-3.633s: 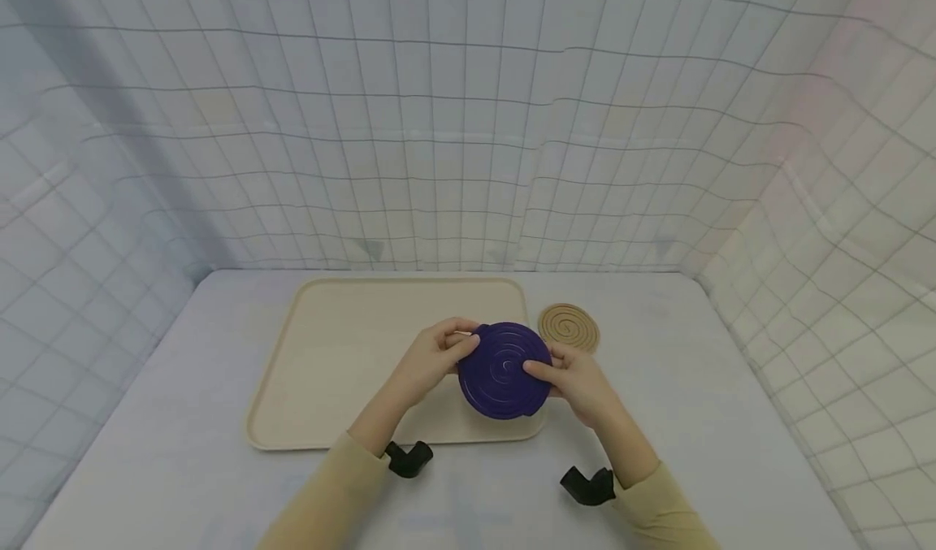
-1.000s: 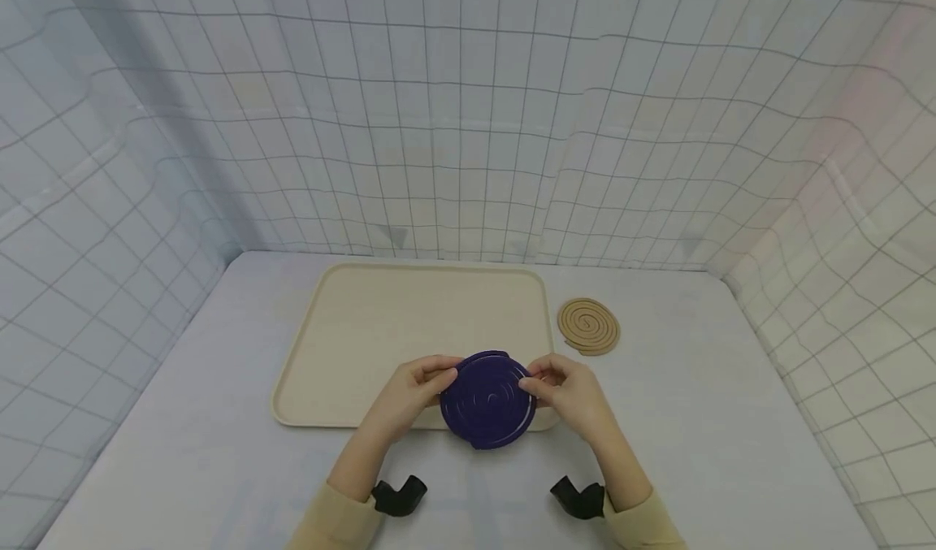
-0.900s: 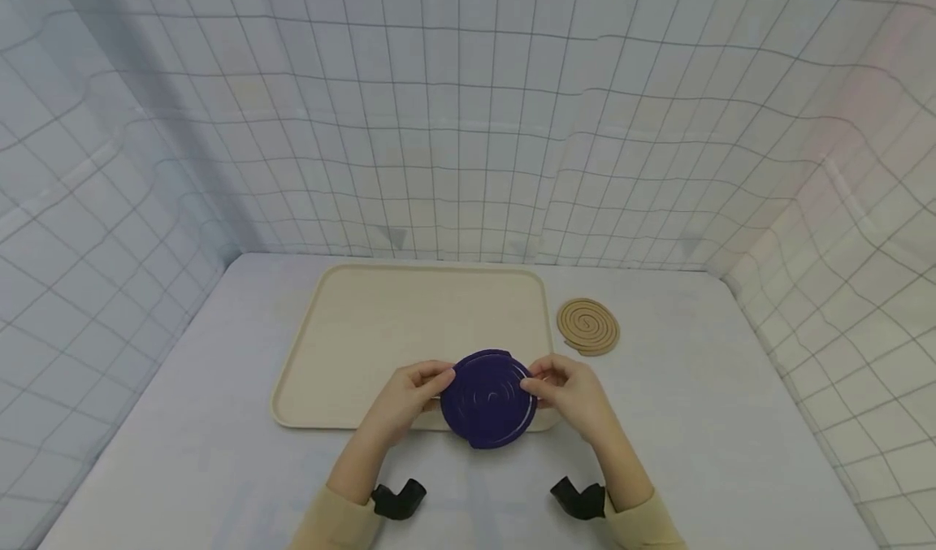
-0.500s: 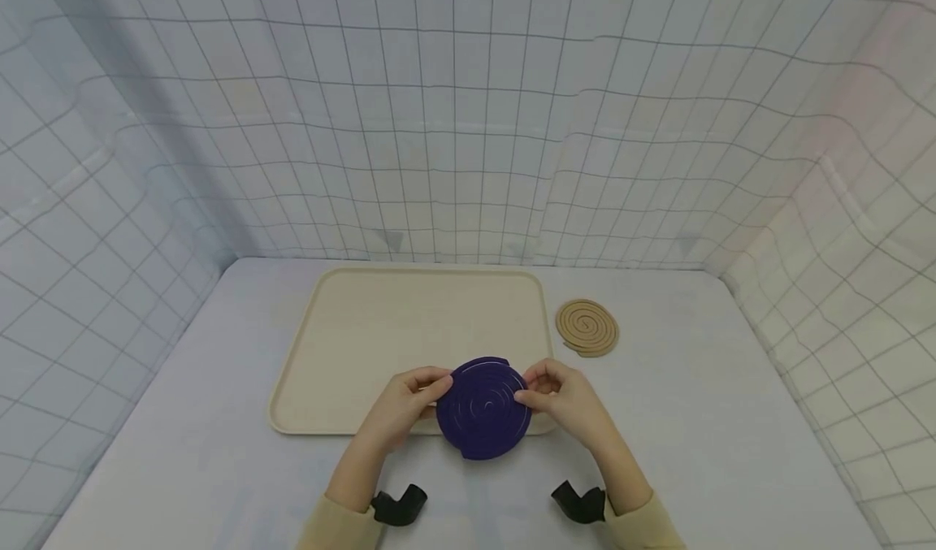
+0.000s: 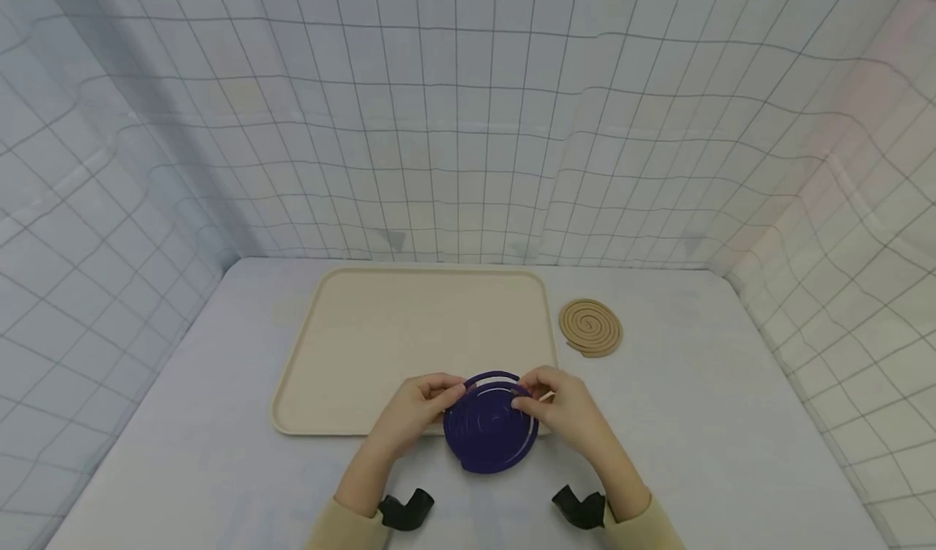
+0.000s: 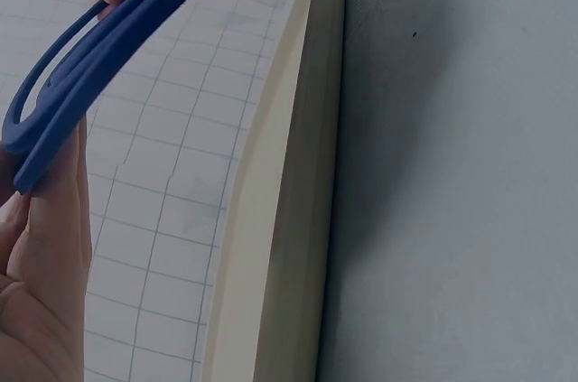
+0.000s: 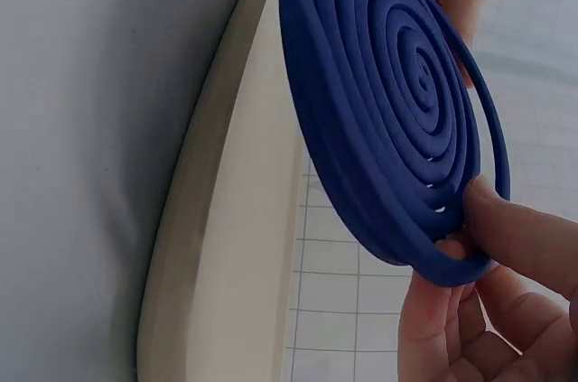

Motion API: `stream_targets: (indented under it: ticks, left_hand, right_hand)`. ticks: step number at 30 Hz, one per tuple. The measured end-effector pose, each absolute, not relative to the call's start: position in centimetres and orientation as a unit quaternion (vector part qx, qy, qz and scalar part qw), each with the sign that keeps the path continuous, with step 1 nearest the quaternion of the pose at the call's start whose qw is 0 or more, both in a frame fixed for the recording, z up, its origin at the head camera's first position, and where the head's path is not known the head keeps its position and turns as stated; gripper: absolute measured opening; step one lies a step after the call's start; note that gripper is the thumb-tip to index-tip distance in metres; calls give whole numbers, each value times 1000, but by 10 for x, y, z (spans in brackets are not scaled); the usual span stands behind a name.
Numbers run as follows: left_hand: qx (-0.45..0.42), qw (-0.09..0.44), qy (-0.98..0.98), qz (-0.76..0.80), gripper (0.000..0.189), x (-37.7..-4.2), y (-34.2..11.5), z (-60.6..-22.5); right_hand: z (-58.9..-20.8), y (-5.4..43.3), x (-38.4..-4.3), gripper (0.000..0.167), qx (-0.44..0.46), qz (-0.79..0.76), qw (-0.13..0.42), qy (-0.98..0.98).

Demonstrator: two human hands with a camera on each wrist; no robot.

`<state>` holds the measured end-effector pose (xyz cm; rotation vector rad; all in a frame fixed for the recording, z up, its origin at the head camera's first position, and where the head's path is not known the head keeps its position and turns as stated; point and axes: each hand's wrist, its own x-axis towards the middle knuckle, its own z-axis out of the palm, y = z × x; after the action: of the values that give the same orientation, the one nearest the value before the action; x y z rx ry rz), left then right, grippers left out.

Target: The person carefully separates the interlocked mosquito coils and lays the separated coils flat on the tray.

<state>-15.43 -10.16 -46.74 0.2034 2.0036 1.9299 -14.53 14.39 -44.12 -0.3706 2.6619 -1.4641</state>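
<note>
A dark blue spiral coil [image 5: 486,436], a flat disc of smooth wound strand, is held tilted by both hands over the tray's front edge. My left hand [image 5: 411,413] pinches its upper left rim, thumb in front. On the upper right, my right hand [image 5: 566,410] pinches the rim between thumb and fingers. Along the top, the outermost turn stands away from the rest, leaving a gap. In the right wrist view the coil [image 7: 361,102] shows its rings, with the outer strand looping near my right thumb [image 7: 506,219]. The left wrist view catches the coil [image 6: 99,66] nearly edge-on.
Behind the hands, a cream tray [image 5: 409,322] lies on the white table [image 5: 219,371]. A tan spiral coil [image 5: 591,327] lies flat to its right. Black wrist mounts [image 5: 406,509] sit at both wrists. A grid-patterned white curtain [image 5: 468,152] encloses the back and sides.
Both hands and the blue coil have come lower and closer to the body. The coil's outer turn has parted from the inner rings at the top. The tan coil stays put.
</note>
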Motion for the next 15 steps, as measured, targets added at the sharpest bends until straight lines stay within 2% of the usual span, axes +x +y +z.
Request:
stream_targets:
  ticks: [6, 15]
  left_hand:
    - [96, 210, 703, 673, 41, -154, -111, -470]
    - [121, 245, 706, 653, 42, -155, -117, -471]
  right_hand:
    - [-443, 142, -145, 13, -131, -465, 78, 872]
    - [-451, 143, -150, 13, -94, -465, 59, 878]
